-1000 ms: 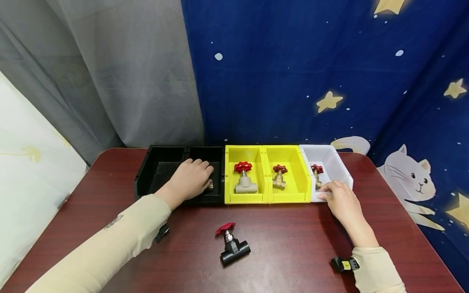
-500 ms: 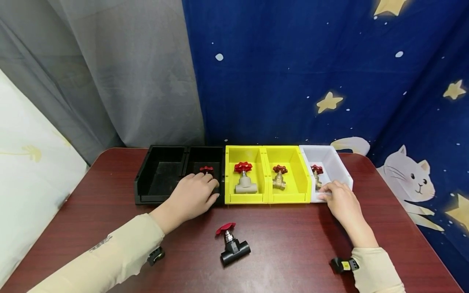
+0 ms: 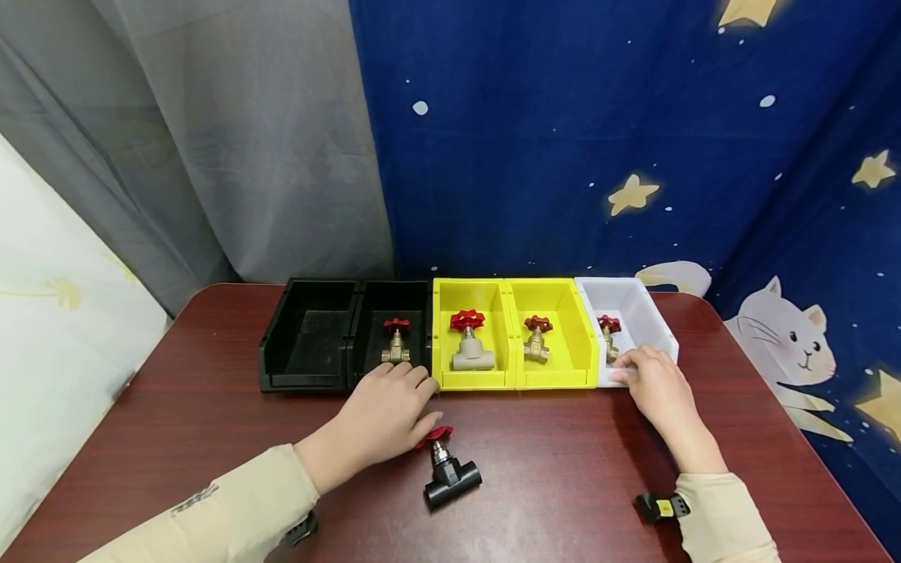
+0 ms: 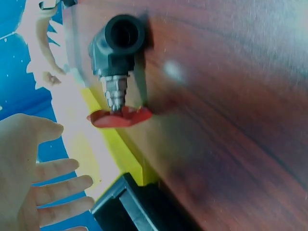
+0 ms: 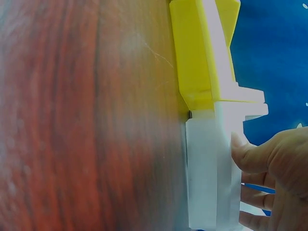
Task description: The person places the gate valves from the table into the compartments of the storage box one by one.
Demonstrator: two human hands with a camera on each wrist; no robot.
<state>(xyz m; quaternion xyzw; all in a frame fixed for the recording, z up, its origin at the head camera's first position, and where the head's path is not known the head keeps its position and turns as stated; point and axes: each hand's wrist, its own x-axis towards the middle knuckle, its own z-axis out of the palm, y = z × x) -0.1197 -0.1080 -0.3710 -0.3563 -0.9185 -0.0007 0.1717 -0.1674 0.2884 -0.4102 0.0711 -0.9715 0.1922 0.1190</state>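
Note:
My left hand [image 3: 390, 410] hovers in front of the second black bin [image 3: 422, 293], holding nothing, fingers spread in the left wrist view. Below its thumb lies a black tee-shaped valve [image 3: 452, 481] with a red handwheel, which the thumb overlaps in the head view. At the right, my right hand [image 3: 658, 387] grips the front lip of the white bin [image 5: 204, 178], thumb outside and fingers over the edge. Inside that bin is a brass valve [image 3: 609, 336], red handwheel up. Another brass valve [image 3: 396, 344] stands in the second black bin.
Two yellow bins [image 3: 475, 381] sit mid-row, one with a beige valve [image 3: 470, 358], the other with a brass valve [image 3: 537, 346]. An unfilled black bin [image 3: 303, 381] ends the row at left. A curtain [image 3: 528, 156] hangs behind the table [image 3: 563, 469].
My left hand has come out of the second black bin, leaving the brass valve there, and moved toward the black valve. The right hand has stayed at the white bin.

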